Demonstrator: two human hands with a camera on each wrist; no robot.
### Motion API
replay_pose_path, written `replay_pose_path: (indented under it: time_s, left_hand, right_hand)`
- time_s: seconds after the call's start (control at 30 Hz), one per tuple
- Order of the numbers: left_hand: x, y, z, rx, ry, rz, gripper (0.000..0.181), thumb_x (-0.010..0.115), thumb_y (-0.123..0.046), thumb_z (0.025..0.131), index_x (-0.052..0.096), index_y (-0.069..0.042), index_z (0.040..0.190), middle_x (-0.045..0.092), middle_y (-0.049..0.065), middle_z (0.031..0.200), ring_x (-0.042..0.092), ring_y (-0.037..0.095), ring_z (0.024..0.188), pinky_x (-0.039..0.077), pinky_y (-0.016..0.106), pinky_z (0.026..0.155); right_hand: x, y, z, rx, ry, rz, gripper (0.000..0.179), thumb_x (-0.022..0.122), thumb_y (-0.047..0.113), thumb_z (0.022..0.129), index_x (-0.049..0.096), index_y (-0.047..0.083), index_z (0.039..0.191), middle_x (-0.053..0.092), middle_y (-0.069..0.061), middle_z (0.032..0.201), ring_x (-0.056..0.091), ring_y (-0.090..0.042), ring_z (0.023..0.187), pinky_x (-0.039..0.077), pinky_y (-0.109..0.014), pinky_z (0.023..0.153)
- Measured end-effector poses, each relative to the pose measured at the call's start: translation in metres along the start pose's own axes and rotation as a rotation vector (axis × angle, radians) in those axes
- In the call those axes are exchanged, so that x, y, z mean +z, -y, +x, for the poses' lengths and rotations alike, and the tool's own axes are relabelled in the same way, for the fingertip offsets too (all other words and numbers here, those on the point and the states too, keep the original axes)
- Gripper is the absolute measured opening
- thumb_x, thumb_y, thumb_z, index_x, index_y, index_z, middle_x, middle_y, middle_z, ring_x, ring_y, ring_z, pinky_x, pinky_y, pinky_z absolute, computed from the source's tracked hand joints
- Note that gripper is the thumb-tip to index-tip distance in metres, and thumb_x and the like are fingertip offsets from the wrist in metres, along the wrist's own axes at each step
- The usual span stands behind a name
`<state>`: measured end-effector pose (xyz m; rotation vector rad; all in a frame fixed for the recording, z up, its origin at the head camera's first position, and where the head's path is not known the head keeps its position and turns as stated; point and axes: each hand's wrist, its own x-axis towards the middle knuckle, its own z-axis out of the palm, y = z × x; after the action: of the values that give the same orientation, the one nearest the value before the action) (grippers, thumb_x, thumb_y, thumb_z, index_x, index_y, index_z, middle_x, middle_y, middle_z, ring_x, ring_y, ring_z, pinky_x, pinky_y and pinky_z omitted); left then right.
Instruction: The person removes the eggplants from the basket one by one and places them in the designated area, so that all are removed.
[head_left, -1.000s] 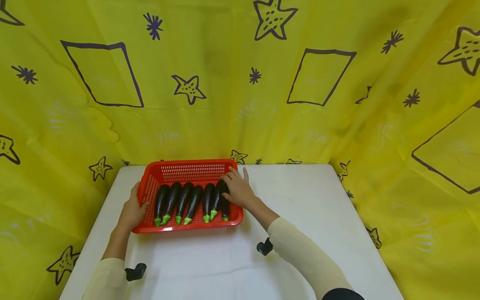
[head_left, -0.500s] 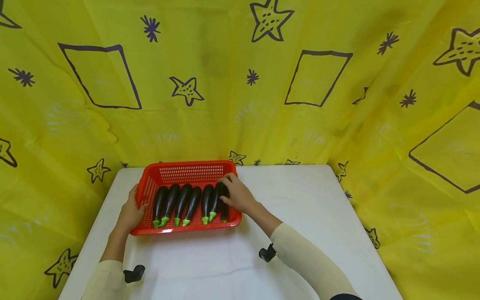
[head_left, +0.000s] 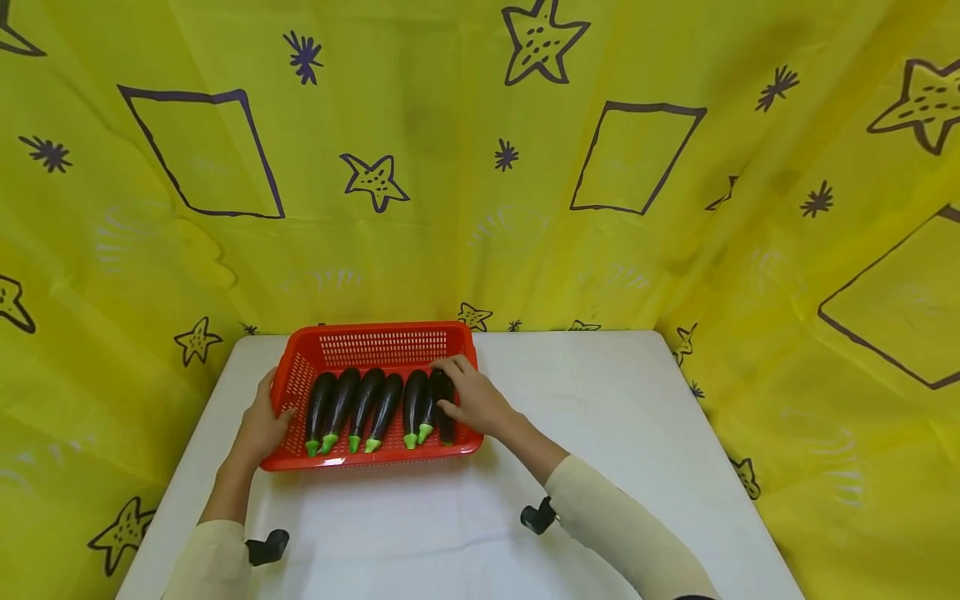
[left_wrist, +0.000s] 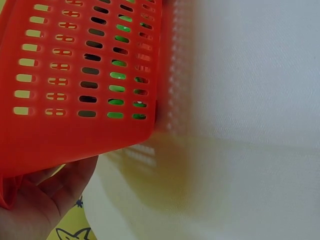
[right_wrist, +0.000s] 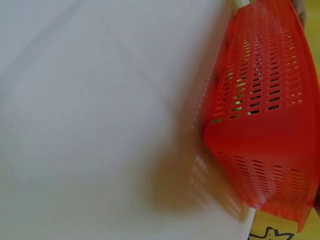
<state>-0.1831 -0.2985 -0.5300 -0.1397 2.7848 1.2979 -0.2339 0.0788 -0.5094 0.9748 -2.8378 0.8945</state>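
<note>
Rightmost eggplant (head_left: 445, 423) held at row's end

It lies in the red basket (head_left: 384, 345) beside six other eggplants (head_left: 365, 408), aligned probably for neatness. The right hand (head_left: 478, 400) curls fingers and thumb around it; the left hand (head_left: 262, 429) grips the basket's left side, presumably steadying it on the white table (head_left: 592, 417).

At eight o'clock in the head view, the red basket (head_left: 420, 454) is smooth, shiny perforated plastic; the eggplants (head_left: 385, 410) have glossy, smooth skins. The white table (head_left: 600, 392) looks matt and finely grained, the yellow hanging (head_left: 450, 242) at twelve o'clock creased, the sleeve (head_left: 630, 525) at five o'clock matt cloth.
</note>
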Motion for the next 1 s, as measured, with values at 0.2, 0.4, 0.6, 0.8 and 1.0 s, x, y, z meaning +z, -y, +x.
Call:
replay_pose_path:
  time_s: [0.2, 0.4, 0.6, 0.8, 1.0]
  left_hand:
    - [-0.002, 0.001, 0.0, 0.015, -0.016, 0.021, 0.075, 0.054, 0.002, 0.102, 0.006, 0.013, 0.16, 0.043, 0.05, 0.137, 0.056, 0.061, 0.114, 0.05, 0.068, 0.091]
    - [-0.003, 0.003, -0.001, 0.01, -0.024, 0.031, 0.073, 0.054, 0.002, 0.102, 0.009, 0.015, 0.158, 0.045, 0.049, 0.134, 0.058, 0.06, 0.11, 0.051, 0.067, 0.089]
    - [-0.005, 0.003, -0.001, 0.008, -0.025, 0.022, 0.073, 0.054, 0.001, 0.102, 0.01, 0.014, 0.158, 0.046, 0.049, 0.133, 0.06, 0.058, 0.108, 0.053, 0.065, 0.086]
    - [-0.005, 0.001, -0.001, -0.002, -0.026, 0.02, 0.072, 0.054, 0.001, 0.102, 0.01, 0.014, 0.158, 0.045, 0.049, 0.135, 0.059, 0.059, 0.11, 0.052, 0.066, 0.088]
    - [-0.002, 0.001, 0.0, 0.0, -0.021, 0.011, 0.073, 0.055, 0.0, 0.102, 0.009, 0.014, 0.158, 0.044, 0.05, 0.136, 0.056, 0.06, 0.113, 0.048, 0.067, 0.092]
  right_hand:
    - [0.001, -0.001, -0.001, -0.031, -0.033, 0.053, 0.062, 0.079, 0.013, 0.095, 0.05, 0.012, 0.149, 0.05, -0.013, 0.138, 0.064, -0.031, 0.116, 0.055, -0.044, 0.098]
    - [0.001, -0.004, -0.001, -0.02, -0.123, 0.094, 0.072, 0.077, 0.012, 0.096, 0.039, 0.004, 0.157, 0.049, -0.018, 0.143, 0.059, -0.031, 0.121, 0.051, -0.045, 0.103]
    - [-0.006, -0.003, 0.0, 0.049, -0.215, 0.241, 0.067, 0.076, 0.01, 0.096, 0.04, 0.004, 0.152, 0.05, -0.019, 0.142, 0.055, -0.033, 0.121, 0.051, -0.049, 0.102]
    - [-0.013, -0.005, 0.001, 0.037, -0.299, 0.392, 0.061, 0.073, 0.007, 0.097, 0.042, -0.001, 0.149, 0.049, -0.022, 0.142, 0.055, -0.036, 0.117, 0.058, -0.046, 0.088]
    - [-0.019, -0.01, 0.0, 0.043, -0.409, 0.457, 0.063, 0.068, 0.002, 0.095, 0.042, -0.004, 0.152, 0.05, -0.023, 0.138, 0.058, -0.037, 0.108, 0.059, -0.042, 0.078]
